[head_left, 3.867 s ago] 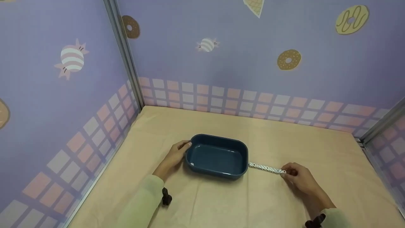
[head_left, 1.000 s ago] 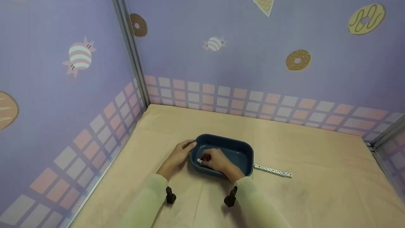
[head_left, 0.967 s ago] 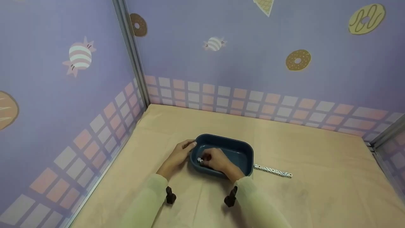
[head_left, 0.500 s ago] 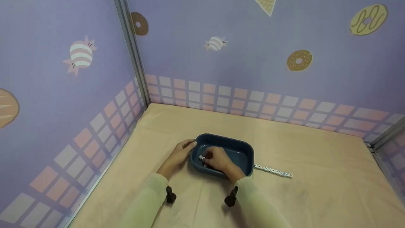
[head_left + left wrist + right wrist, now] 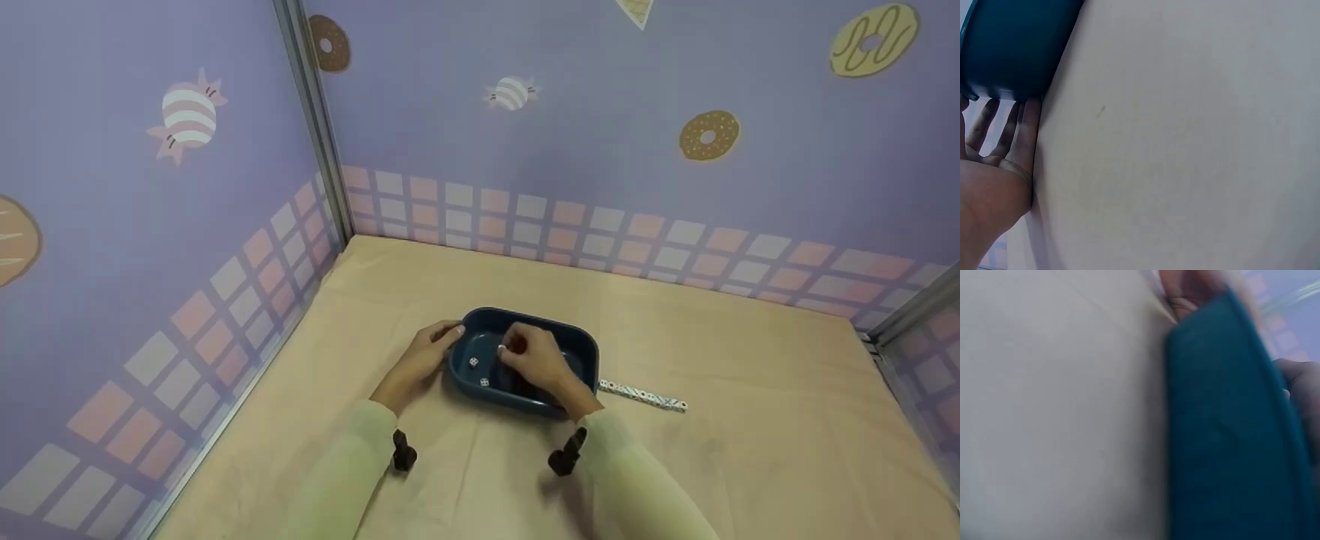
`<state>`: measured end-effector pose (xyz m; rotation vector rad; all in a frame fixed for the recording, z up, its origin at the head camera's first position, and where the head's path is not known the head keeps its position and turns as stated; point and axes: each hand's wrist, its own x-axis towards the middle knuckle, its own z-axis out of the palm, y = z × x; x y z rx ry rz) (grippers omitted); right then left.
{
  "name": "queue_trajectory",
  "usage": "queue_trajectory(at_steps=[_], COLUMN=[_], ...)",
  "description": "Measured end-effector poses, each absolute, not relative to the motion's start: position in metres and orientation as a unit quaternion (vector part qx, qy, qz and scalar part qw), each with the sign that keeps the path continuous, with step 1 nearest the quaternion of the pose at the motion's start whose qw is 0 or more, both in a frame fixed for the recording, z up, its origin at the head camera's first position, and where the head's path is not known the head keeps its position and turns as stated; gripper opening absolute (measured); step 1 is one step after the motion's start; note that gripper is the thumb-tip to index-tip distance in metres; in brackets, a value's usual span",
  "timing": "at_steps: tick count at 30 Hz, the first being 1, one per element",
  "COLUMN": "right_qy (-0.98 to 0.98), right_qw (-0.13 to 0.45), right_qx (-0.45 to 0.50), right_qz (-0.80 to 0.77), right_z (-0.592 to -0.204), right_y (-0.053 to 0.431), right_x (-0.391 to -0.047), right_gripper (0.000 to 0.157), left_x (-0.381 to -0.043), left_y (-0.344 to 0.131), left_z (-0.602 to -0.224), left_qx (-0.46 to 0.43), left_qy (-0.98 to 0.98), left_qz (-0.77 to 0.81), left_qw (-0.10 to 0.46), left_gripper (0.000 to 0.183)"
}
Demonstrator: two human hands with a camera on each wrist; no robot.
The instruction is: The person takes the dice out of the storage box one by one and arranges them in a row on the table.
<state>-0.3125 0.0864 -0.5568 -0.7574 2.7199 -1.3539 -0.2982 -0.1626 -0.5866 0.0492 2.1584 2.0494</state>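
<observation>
A dark blue rectangular dish stands on the cloth in the head view. My left hand rests at its left end, thumb at the rim; in the left wrist view the hand's straight fingers touch the outer wall. Over the dish's inside, my right hand pinches a die, mostly covered by the fingertips. Two white dice lie in the dish's left part: one die farther back, another die by the front wall. A straight row of dice extends rightward from the dish's right end.
A cream cloth with fold lines covers the table. Purple walls with sweets and a checked band close off the back, left and right sides. Dark wrist mounts, the left mount and right mount, hang under the sleeves.
My right hand went from the row's right end into the dish, picked at dice in its left corner, and now has moved up and right, leaving two dice there. My left hand stays put.
</observation>
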Motion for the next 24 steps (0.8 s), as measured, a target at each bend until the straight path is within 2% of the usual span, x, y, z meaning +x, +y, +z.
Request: queue_trajectory(at_steps=[8,14,24], right_qy=[0.863,0.884,0.907], right_qw=[-0.017,-0.042,-0.117], right_qx=[-0.285,-0.281,-0.230], right_qz=[-0.418,-0.372,-0.333], right_z=[-0.517,-0.492,-0.519], right_y=[0.152,0.215,0.323], right_x=[-0.308,-0.303,-0.290], right_gripper=[0.006,0.007,0.007], left_x=[-0.301,-0.302,-0.303], left_y=[-0.166,-0.164,-0.160], left_z=[-0.583,-0.584,-0.588], left_qx=[0.003,-0.004,-0.002], left_qy=[0.734,0.740,0.738], left_qz=[0.675,0.669,0.670], left_qw=[0.074,0.070,0.077], left_gripper=[0.050,0.050,0.050])
